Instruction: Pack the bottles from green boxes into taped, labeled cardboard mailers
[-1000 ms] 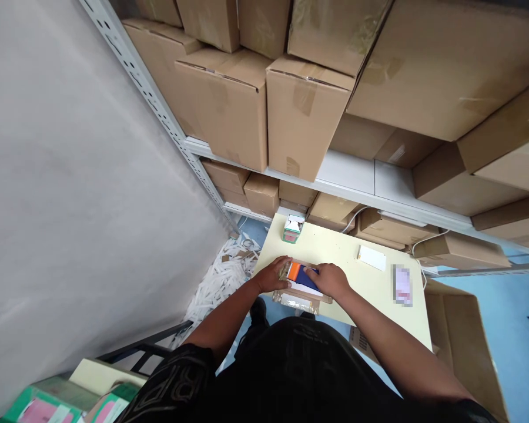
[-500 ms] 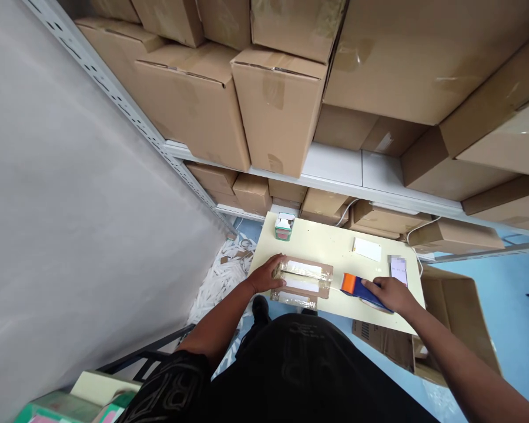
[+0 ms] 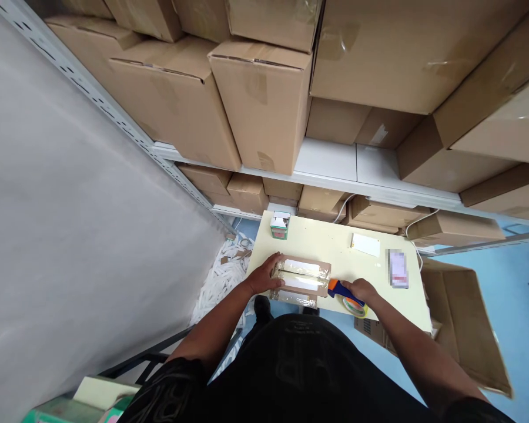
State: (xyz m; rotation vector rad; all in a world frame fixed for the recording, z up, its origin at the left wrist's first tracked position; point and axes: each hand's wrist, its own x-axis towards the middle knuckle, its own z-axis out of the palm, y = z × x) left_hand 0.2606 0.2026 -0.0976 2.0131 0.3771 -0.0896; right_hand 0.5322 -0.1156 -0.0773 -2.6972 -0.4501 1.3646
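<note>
A small taped cardboard box [image 3: 324, 277] with white strips on its top lies at the front of the cream table. My left hand [image 3: 267, 276] grips its left end, fingers on the far side and thumb nearer me. Close to the box's right end, my right hand [image 3: 362, 291] is closed around a blue and orange tape dispenser [image 3: 346, 292]. The dispenser's orange front is at or almost at the box's edge; contact is unclear. A roll of tape [image 3: 355, 307] shows below its handle.
On the cream table [image 3: 321, 238] are a small green-and-white carton [image 3: 280, 225], a white card or flat box [image 3: 365, 244] and a phone [image 3: 397, 269]. Shelves of cartons [image 3: 260, 106] rise behind. An open carton [image 3: 465, 323] stands at right; paper strips [image 3: 214, 288] litter the floor at left.
My right hand has brought the tape dispenser left, up to the box's right end, and tilted it, so the tape roll now shows. My left hand stays on the box.
</note>
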